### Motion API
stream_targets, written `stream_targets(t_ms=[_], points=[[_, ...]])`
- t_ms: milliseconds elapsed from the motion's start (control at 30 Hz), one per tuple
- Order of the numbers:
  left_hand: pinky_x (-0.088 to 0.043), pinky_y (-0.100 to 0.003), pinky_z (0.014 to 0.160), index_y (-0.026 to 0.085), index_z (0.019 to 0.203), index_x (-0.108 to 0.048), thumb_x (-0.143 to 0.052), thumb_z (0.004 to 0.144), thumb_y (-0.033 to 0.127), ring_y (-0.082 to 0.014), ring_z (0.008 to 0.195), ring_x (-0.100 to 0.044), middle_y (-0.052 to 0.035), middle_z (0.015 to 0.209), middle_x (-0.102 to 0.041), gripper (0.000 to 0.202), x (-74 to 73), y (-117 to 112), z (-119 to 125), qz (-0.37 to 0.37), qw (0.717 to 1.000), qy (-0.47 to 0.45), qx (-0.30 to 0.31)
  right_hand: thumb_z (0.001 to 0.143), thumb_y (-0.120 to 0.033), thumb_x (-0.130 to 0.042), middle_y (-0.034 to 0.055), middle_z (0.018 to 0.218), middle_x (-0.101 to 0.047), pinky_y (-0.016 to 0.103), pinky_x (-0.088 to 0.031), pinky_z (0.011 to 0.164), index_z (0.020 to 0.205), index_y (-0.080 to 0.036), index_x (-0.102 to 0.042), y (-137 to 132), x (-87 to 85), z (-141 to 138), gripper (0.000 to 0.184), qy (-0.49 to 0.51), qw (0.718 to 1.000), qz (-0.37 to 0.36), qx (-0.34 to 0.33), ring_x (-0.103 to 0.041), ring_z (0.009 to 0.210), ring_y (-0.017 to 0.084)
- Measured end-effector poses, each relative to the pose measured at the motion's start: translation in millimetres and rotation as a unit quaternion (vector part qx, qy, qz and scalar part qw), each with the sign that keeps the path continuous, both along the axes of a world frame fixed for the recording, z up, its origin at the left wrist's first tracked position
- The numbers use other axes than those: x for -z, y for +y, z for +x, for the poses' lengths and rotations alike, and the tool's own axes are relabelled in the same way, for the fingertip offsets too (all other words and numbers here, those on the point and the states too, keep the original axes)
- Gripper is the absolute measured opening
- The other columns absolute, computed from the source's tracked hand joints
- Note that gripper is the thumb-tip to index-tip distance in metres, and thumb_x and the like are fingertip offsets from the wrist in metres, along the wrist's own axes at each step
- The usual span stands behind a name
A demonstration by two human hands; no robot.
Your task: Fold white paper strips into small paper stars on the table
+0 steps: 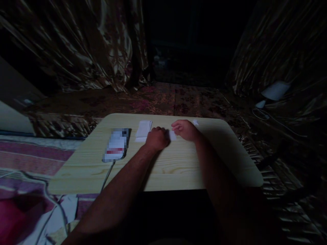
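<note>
A small piece of white paper (pixel 172 135) lies on the light wooden table between my two hands. My left hand (pixel 157 139) is closed, fingers curled down at the paper's left edge, its thumb side towards the sheet. From the right, my right hand (pixel 186 130) reaches in with bent fingers closed at the paper's right edge; its thumb is mostly hidden. Just left of my left hand sits a stack of white folded paper (pixel 143 129), partly covered by that hand. A small crumpled white scrap (pixel 195 122) lies behind my right hand.
A phone (pixel 116 144), blurred out, lies on the table's left side with a white cable (pixel 108 175) running off the front edge. The wooden table (pixel 173 170) has rounded corners. A white lamp (pixel 276 91) lies right; a patterned curtain (pixel 107 44) hangs behind.
</note>
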State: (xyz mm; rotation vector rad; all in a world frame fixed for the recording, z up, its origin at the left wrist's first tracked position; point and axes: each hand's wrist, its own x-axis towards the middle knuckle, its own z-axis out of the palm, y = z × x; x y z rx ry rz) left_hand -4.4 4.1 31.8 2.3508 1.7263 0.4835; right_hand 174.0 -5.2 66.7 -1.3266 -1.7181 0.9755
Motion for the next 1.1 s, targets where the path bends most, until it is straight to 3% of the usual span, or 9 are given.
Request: stream_targets(t_ms=[133, 233, 300, 433, 533, 633, 800, 933, 1100], points=[[-0.046, -0.038, 0.08, 0.021, 0.105, -0.064, -0.065, 0.066, 0.039, -0.0303, 0.099, -0.058, -0.015, 0.103, -0.064, 0.043, -6.9, 15.1, 4.6, -0.022, 0.994, 0.092, 0.056, 0.067, -0.013, -0.071, 0.0098, 0.105, -0.07, 0.032, -0.049, 0.086, 0.104, -0.014, -0.067, 23.2, 41.3, 10.3, 0.038, -0.175, 0.983, 0.03, 0.048, -0.065, 0.093, 0.019], [-0.046, -0.039, 0.081, 0.021, 0.104, -0.063, -0.068, 0.063, 0.039, -0.0316, 0.1, -0.059, -0.0158, 0.104, -0.064, 0.046, -10.3, 22.6, 6.5, -0.029, 0.992, 0.093, 0.08, 0.064, -0.018, -0.076, 0.0102, 0.111, -0.067, 0.032, -0.046, 0.091, 0.107, -0.016, -0.067, 25.7, 51.0, 8.9, 0.044, -0.234, 0.969, 0.069, 0.023, -0.062, 0.099, 0.02], [-0.047, -0.037, 0.081, 0.021, 0.104, -0.063, -0.068, 0.063, 0.036, -0.03, 0.098, -0.06, -0.0141, 0.102, -0.065, 0.044, -9.0, 23.2, 6.1, -0.023, 0.993, 0.074, 0.091, 0.061, -0.018, -0.078, 0.0085, 0.105, -0.068, 0.03, -0.048, 0.084, 0.104, -0.017, -0.068, 27.4, 53.3, 7.9, 0.044, -0.249, 0.966, 0.072, 0.011, -0.063, 0.092, 0.019], [-0.047, -0.034, 0.075, 0.02, 0.107, -0.06, -0.063, 0.067, 0.026, -0.0256, 0.09, -0.062, -0.0118, 0.099, -0.066, 0.04, 1.7, 16.2, 2.3, 0.001, 0.994, -0.003, 0.109, 0.063, -0.02, -0.074, 0.0011, 0.079, -0.068, 0.024, -0.044, 0.061, 0.091, -0.019, -0.068, 30.1, 59.2, 6.1, 0.029, -0.216, 0.976, 0.021, 0.026, -0.06, 0.068, 0.014], [-0.047, -0.033, 0.08, 0.021, 0.11, -0.059, -0.061, 0.07, 0.022, -0.0237, 0.093, -0.061, -0.0102, 0.101, -0.066, 0.04, 10.1, 10.3, -0.6, 0.034, 0.991, -0.059, 0.116, 0.066, -0.026, -0.071, -0.0003, 0.065, -0.063, 0.023, -0.038, 0.051, 0.076, -0.017, -0.064, 27.8, 62.4, 4.9, 0.016, -0.129, 0.99, -0.014, 0.059, -0.056, 0.057, 0.013], [-0.047, -0.035, 0.086, 0.019, 0.113, -0.059, -0.064, 0.07, 0.025, -0.0247, 0.099, -0.059, -0.0105, 0.103, -0.065, 0.043, 12.0, 7.5, -2.0, 0.057, 0.986, -0.095, 0.125, 0.067, -0.035, -0.07, -0.0011, 0.058, -0.06, 0.023, -0.035, 0.047, 0.073, -0.016, -0.061, 22.7, 61.2, 6.2, 0.022, 0.001, 0.997, -0.058, 0.049, -0.053, 0.052, 0.012], [-0.046, -0.036, 0.092, 0.019, 0.108, -0.064, -0.06, 0.076, 0.029, -0.0248, 0.102, -0.059, -0.01, 0.106, -0.067, 0.035, 6.2, 8.3, -2.2, 0.049, 0.985, -0.137, 0.095, 0.069, -0.043, -0.066, -0.0048, 0.045, -0.047, 0.023, -0.026, 0.043, 0.058, -0.017, -0.054, 16.0, 56.3, 12.7, 0.031, 0.039, 0.994, -0.054, 0.083, -0.039, 0.043, 0.008], [-0.048, -0.033, 0.075, 0.019, 0.094, -0.069, -0.051, 0.082, 0.034, -0.0213, 0.081, -0.063, -0.0075, 0.087, -0.071, 0.026, 8.4, 11.8, -3.8, 0.003, 0.976, -0.21, 0.052, 0.067, -0.046, -0.067, -0.0057, 0.045, -0.044, 0.024, -0.025, 0.044, 0.058, -0.018, -0.054, 12.6, 53.8, 13.3, 0.032, 0.027, 0.991, -0.027, 0.128, -0.037, 0.043, 0.009], [-0.042, -0.027, 0.059, 0.017, 0.073, -0.067, -0.055, 0.079, 0.04, -0.0165, 0.064, -0.058, -0.0045, 0.07, -0.067, 0.027, 16.4, 16.6, -5.2, -0.054, 0.953, -0.292, 0.06, 0.064, -0.046, -0.07, -0.005, 0.048, -0.047, 0.025, -0.027, 0.046, 0.059, -0.017, -0.057, 9.6, 50.0, 10.5, 0.032, 0.0, 0.989, 0.0, 0.147, -0.038, 0.046, 0.009]])
